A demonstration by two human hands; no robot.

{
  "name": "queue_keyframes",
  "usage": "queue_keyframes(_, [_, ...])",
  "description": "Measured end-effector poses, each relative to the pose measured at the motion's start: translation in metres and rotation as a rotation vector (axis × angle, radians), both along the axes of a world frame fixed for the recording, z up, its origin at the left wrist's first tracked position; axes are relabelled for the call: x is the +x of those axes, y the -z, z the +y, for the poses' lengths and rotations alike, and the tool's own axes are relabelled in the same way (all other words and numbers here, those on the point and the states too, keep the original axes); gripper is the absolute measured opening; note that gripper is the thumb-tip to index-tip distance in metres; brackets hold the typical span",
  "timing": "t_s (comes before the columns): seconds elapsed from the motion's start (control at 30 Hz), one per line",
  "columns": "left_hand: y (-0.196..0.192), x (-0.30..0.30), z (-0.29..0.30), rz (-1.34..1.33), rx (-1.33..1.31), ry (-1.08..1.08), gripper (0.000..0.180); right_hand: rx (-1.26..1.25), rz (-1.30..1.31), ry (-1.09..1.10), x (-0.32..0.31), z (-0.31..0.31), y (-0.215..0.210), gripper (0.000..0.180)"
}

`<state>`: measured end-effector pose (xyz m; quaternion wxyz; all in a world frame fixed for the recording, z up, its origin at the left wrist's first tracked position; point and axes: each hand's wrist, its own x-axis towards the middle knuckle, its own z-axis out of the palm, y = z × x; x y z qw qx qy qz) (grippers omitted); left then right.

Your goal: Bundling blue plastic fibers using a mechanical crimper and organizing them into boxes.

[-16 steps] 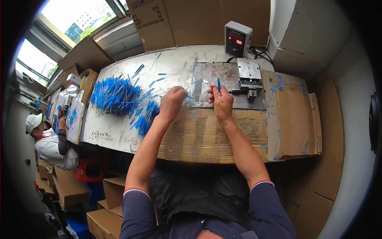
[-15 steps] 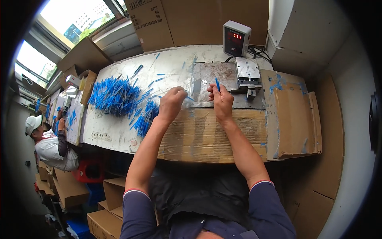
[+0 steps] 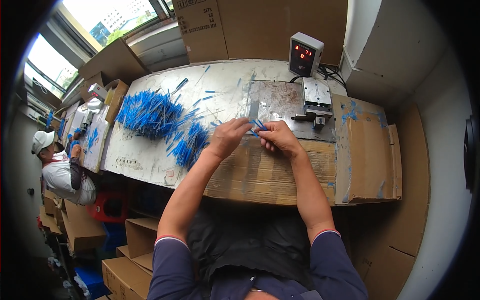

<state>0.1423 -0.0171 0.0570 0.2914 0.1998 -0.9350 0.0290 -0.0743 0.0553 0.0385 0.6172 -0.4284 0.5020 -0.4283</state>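
Observation:
My left hand (image 3: 230,139) and my right hand (image 3: 281,136) meet over the front of the work surface. Between the right thumb and fingers are a few slim blue sticks (image 3: 259,124). The left fingertips are pinched against these sticks from the other side; exactly which ones they grip is partly hidden. Left of my hands lies a small bundle of blue sticks (image 3: 190,145) with thin pale shafts. Behind it is a larger heap of the same sticks (image 3: 150,114). Farther right, a metal press-like fixture (image 3: 317,100) stands on a stained metal plate (image 3: 275,97).
A box with a red digital display (image 3: 305,54) stands behind the fixture, cables beside it. Corrugated cardboard (image 3: 280,172) covers the table's front edge, and a cardboard box (image 3: 372,155) sits at the right. At far left a person in a white cap (image 3: 62,172) works at another table.
My hands have come together, the left moving right and the right lowering toward it. More blue sticks now show between the fingers. The display's digits have changed, and the view has shifted slightly.

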Motion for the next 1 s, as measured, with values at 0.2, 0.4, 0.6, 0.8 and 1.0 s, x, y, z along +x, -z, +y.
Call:
queue_keyframes(0.2, [0.005,-0.001,-0.016,0.608,0.247,-0.255,0.012,0.007,-0.076,0.079,0.002,0.005,0.007,0.014])
queue_keyframes(0.4, [-0.021,-0.012,-0.021,0.961,1.066,-0.433,0.017,-0.210,-0.332,0.325,0.005,-0.003,0.011,0.024])
queue_keyframes(0.6, [-0.013,-0.040,0.008,0.946,1.416,-0.249,0.020,-0.240,-0.221,0.341,0.025,-0.007,0.004,0.024])
queue_keyframes(0.8, [0.001,-0.065,0.028,1.048,1.459,-0.282,0.020,-0.320,-0.272,0.314,0.028,-0.006,0.015,0.021])
queue_keyframes(1.0, [0.014,-0.053,0.036,1.154,1.562,-0.229,0.020,-0.256,-0.145,0.441,0.028,-0.007,0.018,0.016])
